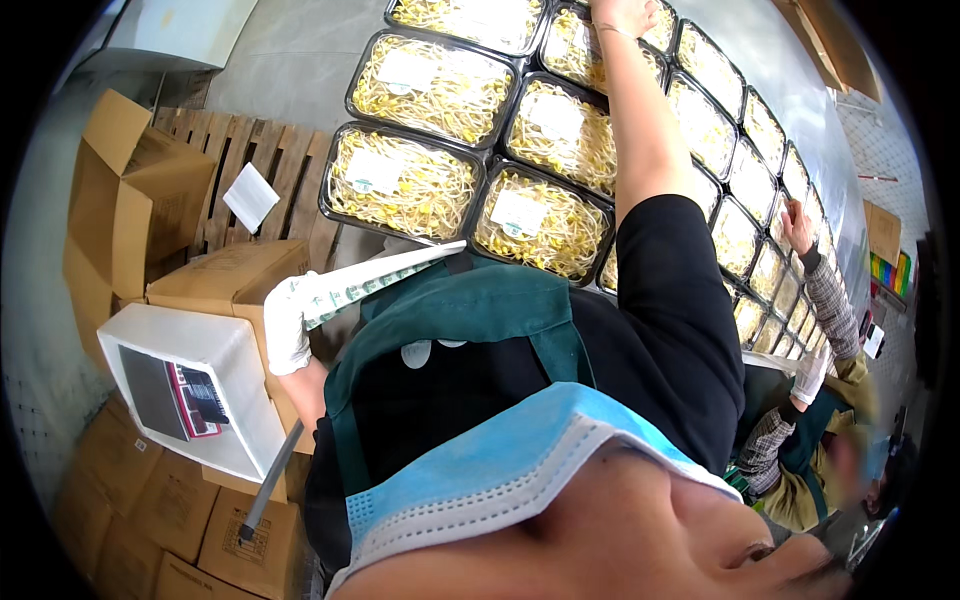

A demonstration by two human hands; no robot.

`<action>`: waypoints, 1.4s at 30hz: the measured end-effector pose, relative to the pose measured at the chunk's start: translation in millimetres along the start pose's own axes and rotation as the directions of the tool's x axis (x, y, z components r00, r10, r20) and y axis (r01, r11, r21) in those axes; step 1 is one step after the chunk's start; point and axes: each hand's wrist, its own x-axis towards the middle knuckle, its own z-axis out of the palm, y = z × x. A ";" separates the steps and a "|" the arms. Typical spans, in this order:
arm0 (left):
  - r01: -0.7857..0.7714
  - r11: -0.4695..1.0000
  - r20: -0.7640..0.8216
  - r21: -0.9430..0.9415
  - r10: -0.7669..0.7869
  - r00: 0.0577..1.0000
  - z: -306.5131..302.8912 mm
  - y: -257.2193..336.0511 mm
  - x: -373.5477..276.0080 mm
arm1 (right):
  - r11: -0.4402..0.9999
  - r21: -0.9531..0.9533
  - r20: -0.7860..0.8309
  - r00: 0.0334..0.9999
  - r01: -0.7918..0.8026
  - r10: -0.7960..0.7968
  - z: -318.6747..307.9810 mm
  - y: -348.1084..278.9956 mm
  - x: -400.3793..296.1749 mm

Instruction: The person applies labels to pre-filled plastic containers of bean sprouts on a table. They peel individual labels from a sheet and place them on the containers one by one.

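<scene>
My left hand (288,330), in a white glove, grips a long folded strip of labels (375,281) with green printing on its underside. The strip's far end reaches close to the nearest clear-lidded trays of bean sprouts (544,221). My bare right hand (624,16) is stretched out over the farther trays at the top edge. Its fingers are partly cut off, so what they hold or touch cannot be told. Black trays of sprouts (405,180) stand in rows, and several nearby lids bear white labels.
A co-worker's bare hand (796,226) hovers over trays at the right; their gloved hand (810,379) holds a white strip. Left are a wooden pallet (300,169), an open cardboard carton (169,195), a white foam box (187,330) and stacked cartons (176,491).
</scene>
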 end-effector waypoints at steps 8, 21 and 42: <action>-0.075 0.995 -0.121 -0.072 0.066 0.991 -4.9 -13.6 -54.8 | 0.988 0.149 0.040 0.998 0.036 -0.043 11.7 22.4 4.8; -0.316 0.948 0.524 0.040 0.249 0.815 88.0 -3.4 -49.8 | 0.294 0.760 0.160 0.272 0.579 -0.949 -217.7 -138.7 -301.7; -0.318 0.874 0.789 0.369 -0.113 0.604 148.3 -64.1 -90.4 | 0.520 0.809 0.458 0.849 -0.274 -0.264 -252.0 38.2 -368.0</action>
